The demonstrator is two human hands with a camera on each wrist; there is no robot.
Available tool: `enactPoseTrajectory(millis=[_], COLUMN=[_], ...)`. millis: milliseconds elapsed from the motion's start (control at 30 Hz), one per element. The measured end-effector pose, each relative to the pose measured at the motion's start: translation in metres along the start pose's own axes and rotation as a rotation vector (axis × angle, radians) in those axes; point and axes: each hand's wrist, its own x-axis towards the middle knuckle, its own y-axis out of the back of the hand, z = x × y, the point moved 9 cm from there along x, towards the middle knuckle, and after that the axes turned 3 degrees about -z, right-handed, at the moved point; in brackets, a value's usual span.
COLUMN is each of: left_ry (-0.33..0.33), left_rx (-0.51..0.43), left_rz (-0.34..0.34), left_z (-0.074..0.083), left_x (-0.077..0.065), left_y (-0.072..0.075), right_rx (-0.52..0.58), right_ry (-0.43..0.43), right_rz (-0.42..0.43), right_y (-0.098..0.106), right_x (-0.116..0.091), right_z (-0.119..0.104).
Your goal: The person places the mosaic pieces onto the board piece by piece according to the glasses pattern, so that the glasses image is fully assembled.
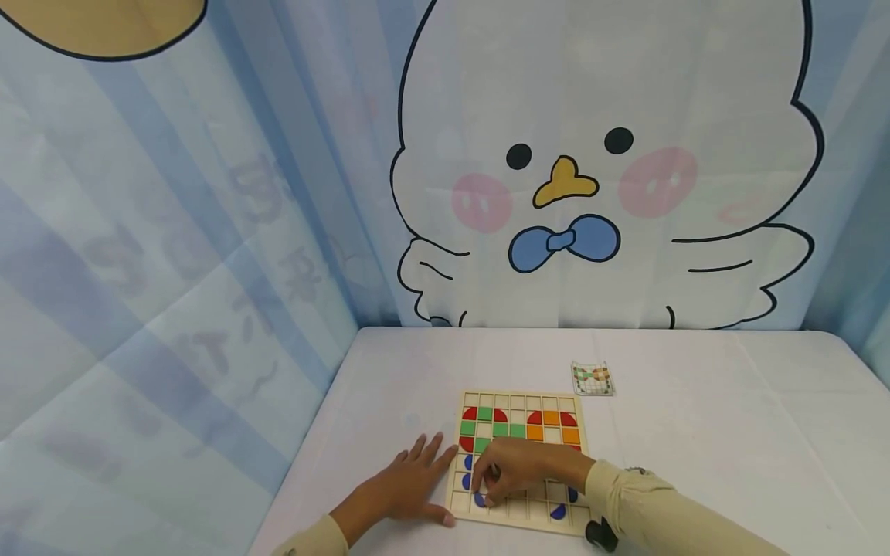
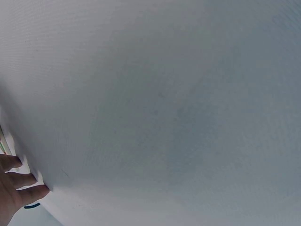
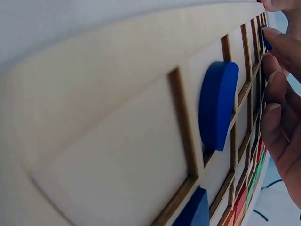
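A wooden grid board lies on the table, with coloured pieces in several of its squares. Over its lower left part, my right hand pinches a blue piece between thumb and finger, at a square near the front row. My left hand rests beside the board's left edge, fingers spread, with the index fingertip at the edge. Red quarter-round and green square pieces fill the upper left squares; orange ones sit at the upper right. A blue rounded piece lies at the front right. My right hand and forearm hide the board's middle.
Behind the board lies a small patterned card with a coloured grid design. A black object shows under the right sleeve, by the board's front right corner. The white table meets a printed curtain at the back and left.
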Motion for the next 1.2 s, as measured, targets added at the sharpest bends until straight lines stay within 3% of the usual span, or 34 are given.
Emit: enactPoseTrajectory(millis=[367, 767, 1000, 1200], left_ry=[-0.003, -0.014, -0.021, -0.008], left_rx=[0.003, 0.002, 0.004, -0.012], left_rz=[0.009, 0.018, 0.025, 0.012], left_z=[0.001, 0.004, 0.011, 0.009], left_x=[0.0, 0.0, 0.0, 0.002], left_y=[0.0, 0.001, 0.009, 0.009], right_rx=[-0.033, -0.034, 0.007, -0.002], right_ry=[0.017, -0.035, -0.062, -0.063], right_rz=[-0.006, 0.026, 0.09, 0.187], right_y=[0.001, 0.004, 0.019, 0.04], right_x=[0.0, -0.005, -0.024, -0.056], right_z=[-0.004, 0.003, 0.012, 0.017])
